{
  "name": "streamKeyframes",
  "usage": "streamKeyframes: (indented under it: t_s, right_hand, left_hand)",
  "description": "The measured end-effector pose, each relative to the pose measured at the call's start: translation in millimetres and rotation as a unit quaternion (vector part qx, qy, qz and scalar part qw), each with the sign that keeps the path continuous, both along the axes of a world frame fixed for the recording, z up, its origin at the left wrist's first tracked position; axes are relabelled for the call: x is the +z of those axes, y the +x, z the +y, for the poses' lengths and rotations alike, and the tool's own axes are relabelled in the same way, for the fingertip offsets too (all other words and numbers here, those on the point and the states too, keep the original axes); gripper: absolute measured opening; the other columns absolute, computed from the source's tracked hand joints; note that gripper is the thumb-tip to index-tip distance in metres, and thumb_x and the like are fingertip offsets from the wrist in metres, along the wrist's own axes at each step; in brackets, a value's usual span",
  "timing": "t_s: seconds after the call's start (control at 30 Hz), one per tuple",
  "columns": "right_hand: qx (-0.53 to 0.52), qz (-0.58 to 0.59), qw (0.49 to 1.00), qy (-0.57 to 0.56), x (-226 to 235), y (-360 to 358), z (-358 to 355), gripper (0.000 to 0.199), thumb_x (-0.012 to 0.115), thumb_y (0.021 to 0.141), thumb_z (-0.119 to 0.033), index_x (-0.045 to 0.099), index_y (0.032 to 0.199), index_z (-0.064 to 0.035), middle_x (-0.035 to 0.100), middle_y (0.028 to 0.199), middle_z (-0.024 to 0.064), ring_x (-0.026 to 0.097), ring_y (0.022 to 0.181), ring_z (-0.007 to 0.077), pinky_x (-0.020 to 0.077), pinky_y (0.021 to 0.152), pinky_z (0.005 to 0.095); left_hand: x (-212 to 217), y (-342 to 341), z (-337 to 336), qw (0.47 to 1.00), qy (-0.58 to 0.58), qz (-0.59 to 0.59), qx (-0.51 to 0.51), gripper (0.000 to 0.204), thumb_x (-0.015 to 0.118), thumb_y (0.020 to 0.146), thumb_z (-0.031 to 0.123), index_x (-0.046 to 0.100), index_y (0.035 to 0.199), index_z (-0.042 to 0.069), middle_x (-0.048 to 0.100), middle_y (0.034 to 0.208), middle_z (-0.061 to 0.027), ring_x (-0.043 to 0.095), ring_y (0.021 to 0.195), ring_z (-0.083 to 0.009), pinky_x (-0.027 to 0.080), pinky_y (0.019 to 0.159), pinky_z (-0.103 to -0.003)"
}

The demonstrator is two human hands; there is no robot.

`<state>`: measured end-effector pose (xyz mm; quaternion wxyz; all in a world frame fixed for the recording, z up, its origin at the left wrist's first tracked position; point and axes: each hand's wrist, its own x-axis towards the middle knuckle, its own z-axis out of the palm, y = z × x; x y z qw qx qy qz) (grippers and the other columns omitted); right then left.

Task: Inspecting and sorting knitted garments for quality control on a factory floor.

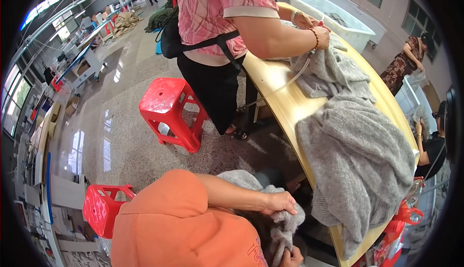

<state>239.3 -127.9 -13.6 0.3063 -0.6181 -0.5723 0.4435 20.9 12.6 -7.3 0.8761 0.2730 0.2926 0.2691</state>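
Over my lap lies a grey fuzzy knitted garment (pixel 285 226), hanging beside the table's near edge. My left hand (pixel 280 203) is closed on a bunched part of it, fingers curled round the knit. Lower down, my right hand (pixel 292 256) grips the same garment with thumb and fingers; the picture's bottom edge partly cuts it off. On the light wooden table (pixel 275 107) to the right, another grey knitted piece (pixel 362 156) lies in loose folds, apart from my hands.
A person in a pink top (pixel 208 6) stands at the table, handling grey knitwear (pixel 333 71). Red plastic stools (pixel 162 95) stand on the floor to the left. Beyond the table is a white tub (pixel 338 18). Red bags (pixel 394 228) hang at the right, near other people.
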Motion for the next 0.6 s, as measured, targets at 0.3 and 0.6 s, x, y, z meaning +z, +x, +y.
streamKeyframes:
  t_s: [0.3, 0.6]
  right_hand:
    - [-0.243, -0.13, 0.947, 0.167, 25, -27, -5, 0.028, 0.043, 0.075, 0.002, 0.056, 0.1, 0.0019, 0.061, 0.092, 0.016, 0.059, 0.083, 0.0295, 0.0459, 0.076, 0.0356]
    - [-0.06, -0.167, 0.892, 0.417, 21, -70, 41, 0.026, 0.062, 0.059, 0.009, 0.059, 0.083, 0.0005, 0.059, 0.076, 0.0118, 0.058, 0.06, 0.0242, 0.0466, 0.05, 0.0296]
  left_hand:
    - [14, 2, 10, 0.98, 0.08, 0.178, -0.041, 0.007, 0.066, 0.073, 0.011, 0.061, 0.072, 0.006, 0.054, 0.063, 0.0022, 0.046, 0.054, -0.0056, 0.035, 0.047, -0.022]
    - [14, 21, -6, 0.979, 0.091, 0.098, -0.154, 0.014, 0.057, 0.084, 0.012, 0.06, 0.073, 0.004, 0.049, 0.057, 0.0038, 0.04, 0.05, -0.0025, 0.031, 0.043, -0.019]
